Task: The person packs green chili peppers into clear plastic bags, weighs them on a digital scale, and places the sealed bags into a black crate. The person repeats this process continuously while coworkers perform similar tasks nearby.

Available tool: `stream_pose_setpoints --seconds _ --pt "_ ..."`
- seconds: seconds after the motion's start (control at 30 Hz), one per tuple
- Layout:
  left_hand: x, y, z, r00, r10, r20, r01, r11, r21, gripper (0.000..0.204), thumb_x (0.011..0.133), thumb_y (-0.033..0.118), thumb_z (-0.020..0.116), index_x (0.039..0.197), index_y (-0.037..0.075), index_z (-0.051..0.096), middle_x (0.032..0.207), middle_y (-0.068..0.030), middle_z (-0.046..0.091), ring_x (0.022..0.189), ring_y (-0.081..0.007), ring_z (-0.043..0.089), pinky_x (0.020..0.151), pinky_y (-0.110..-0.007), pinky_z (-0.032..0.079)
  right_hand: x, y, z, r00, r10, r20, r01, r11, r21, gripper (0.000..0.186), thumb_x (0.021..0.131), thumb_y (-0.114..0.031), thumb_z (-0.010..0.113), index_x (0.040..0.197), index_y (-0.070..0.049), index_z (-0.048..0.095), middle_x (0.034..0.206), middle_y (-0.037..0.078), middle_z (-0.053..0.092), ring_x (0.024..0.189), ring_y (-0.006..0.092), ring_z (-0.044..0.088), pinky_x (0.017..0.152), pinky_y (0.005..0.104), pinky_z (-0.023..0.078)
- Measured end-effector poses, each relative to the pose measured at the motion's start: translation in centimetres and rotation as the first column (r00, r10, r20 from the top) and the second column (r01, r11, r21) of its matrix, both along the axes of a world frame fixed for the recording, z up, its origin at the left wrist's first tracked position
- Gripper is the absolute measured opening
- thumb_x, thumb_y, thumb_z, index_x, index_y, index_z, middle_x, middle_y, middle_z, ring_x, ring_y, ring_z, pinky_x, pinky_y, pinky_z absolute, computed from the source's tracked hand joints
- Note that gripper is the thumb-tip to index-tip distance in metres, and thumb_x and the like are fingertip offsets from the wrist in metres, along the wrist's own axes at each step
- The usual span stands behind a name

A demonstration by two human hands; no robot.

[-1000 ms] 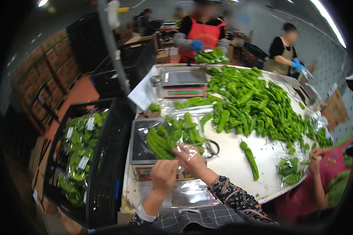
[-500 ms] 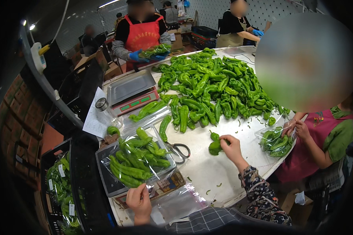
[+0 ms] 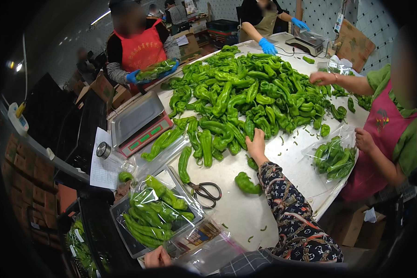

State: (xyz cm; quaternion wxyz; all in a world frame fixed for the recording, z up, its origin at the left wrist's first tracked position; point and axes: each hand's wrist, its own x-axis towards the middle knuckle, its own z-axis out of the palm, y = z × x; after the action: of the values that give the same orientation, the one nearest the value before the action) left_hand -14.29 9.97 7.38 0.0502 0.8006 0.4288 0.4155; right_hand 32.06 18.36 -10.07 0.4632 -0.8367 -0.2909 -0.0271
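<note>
My right hand (image 3: pixel 256 146) reaches forward over the white table (image 3: pixel 245 211), fingers spread at the near edge of a big pile of green peppers (image 3: pixel 245 95), holding nothing that I can see. My left hand (image 3: pixel 156 257) rests at the lower edge beside a clear plastic bag of green peppers (image 3: pixel 155 211) that lies on a scale tray (image 3: pixel 134 243). One loose pepper (image 3: pixel 247 184) lies below my right forearm. Scissors (image 3: pixel 205 191) lie between the bag and that pepper.
A second scale (image 3: pixel 138 123) stands at the left, a paper sheet (image 3: pixel 102 160) beside it. A person in a pink apron (image 3: pixel 380 139) holds a bag of peppers (image 3: pixel 333 157) at the right. Two others work across the table. A dark crate (image 3: pixel 81 248) holds bagged peppers.
My right hand has moved from a loose pepper near the scissors forward to the edge of the pile. The view has swung right, and my left hand stays by the bagged peppers.
</note>
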Motion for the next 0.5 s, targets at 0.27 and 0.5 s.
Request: stream_pose_setpoints --seconds 0.27,0.5 --pt "2.1 -0.4 1.5 0.998 -0.063 0.017 0.061 0.996 0.072 0.011 0.072 -0.003 0.062 0.082 0.001 0.064 0.061 -0.0093 0.051 0.051 -0.0206 0.046 0.048 -0.031 0.037 1.5 -4.3 3.9 0.976 0.212 0.05 -0.212 0.977 -0.016 0.038 0.075 -0.02 0.06 0.107 0.0 0.053 0.106 0.018 0.053 0.102 0.0335 0.049 0.087 0.0377 0.04" --pt "1.8 -1.1 1.3 0.998 -0.025 -0.051 0.031 0.991 0.13 0.009 0.073 -0.004 0.062 0.081 0.0 0.064 0.062 -0.0093 0.053 0.051 -0.0205 0.047 0.048 -0.03 0.038 7.6 -2.5 2.1 0.973 -0.2 -0.119 0.208 0.976 0.058 0.034 0.079 -0.022 0.056 0.107 -0.002 0.052 0.105 0.019 0.054 0.098 0.0334 0.05 0.085 0.0398 0.039"
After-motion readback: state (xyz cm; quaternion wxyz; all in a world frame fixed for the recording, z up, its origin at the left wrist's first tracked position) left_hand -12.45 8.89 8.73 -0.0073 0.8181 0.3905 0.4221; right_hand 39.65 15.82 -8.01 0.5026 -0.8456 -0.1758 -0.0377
